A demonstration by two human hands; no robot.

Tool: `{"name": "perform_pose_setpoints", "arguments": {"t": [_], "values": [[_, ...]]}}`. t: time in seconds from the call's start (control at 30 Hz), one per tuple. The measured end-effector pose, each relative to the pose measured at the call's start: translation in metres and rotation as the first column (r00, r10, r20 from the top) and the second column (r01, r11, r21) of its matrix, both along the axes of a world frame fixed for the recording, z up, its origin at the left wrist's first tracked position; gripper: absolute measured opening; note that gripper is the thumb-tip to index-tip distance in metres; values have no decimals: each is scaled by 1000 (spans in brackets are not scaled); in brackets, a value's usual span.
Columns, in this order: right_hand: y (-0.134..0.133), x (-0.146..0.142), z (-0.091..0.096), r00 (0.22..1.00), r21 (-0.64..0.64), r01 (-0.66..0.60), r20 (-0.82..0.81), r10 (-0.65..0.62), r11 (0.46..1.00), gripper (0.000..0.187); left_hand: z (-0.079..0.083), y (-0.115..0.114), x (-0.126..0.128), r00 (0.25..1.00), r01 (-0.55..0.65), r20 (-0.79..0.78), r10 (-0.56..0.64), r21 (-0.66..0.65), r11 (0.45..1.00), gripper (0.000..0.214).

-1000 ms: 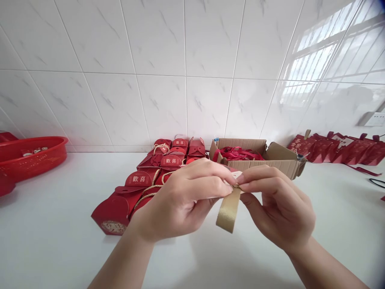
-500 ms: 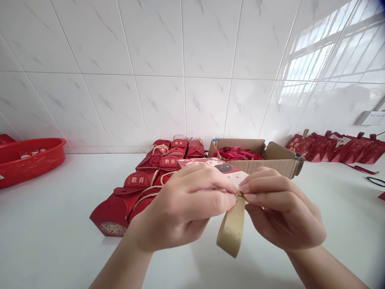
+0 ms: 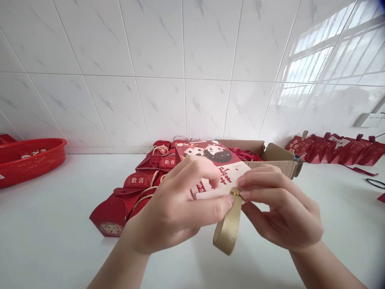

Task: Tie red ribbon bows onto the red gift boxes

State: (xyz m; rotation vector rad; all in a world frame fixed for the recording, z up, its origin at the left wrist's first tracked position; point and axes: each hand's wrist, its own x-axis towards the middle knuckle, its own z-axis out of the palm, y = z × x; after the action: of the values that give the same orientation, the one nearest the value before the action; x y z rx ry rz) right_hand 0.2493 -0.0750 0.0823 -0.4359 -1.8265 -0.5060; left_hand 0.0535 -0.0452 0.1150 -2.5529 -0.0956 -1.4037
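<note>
A red and white gift box (image 3: 221, 164), printed with two cartoon faces and red characters, is held tilted in front of me. A gold ribbon loop (image 3: 228, 230) hangs from its near end, with a small gold ring (image 3: 235, 194) around the ribbon. The thumb of my left hand (image 3: 177, 204) presses beside the ring; its index finger is lifted and bent over the box, and its other fingers are partly hidden underneath. My right hand (image 3: 282, 204) pinches the box's right edge beside the ring, fingers closed.
Several red boxes with twisted cords (image 3: 136, 190) stand left of centre. Behind the held box is an open cardboard carton (image 3: 278, 166) with red ribbons. A red basin (image 3: 45, 160) sits far left. Red gift bags (image 3: 339, 148) line the right rear near a black loop (image 3: 375, 182).
My left index finger has lifted away from the ring, and the box has tipped up so its printed face shows more. The ribbon loop has shifted slightly left.
</note>
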Motion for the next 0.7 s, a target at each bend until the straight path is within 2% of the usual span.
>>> {"name": "perform_pose_setpoints", "arguments": {"t": [0.2,0.4,0.7], "values": [[0,-1,-1,1000,-48,14,20,-13,999,37,0,0,0,1000,-9,-11,9,-13,1000,19],[-1,-4,1,998,-46,40,50,-38,998,36,-2,0,0,1000,-3,-9,3,-26,1000,21],[-2,-8,-2,998,-30,55,1,-55,998,36,-4,0,2,1000,5,-16,-5,-39,999,21]]}}
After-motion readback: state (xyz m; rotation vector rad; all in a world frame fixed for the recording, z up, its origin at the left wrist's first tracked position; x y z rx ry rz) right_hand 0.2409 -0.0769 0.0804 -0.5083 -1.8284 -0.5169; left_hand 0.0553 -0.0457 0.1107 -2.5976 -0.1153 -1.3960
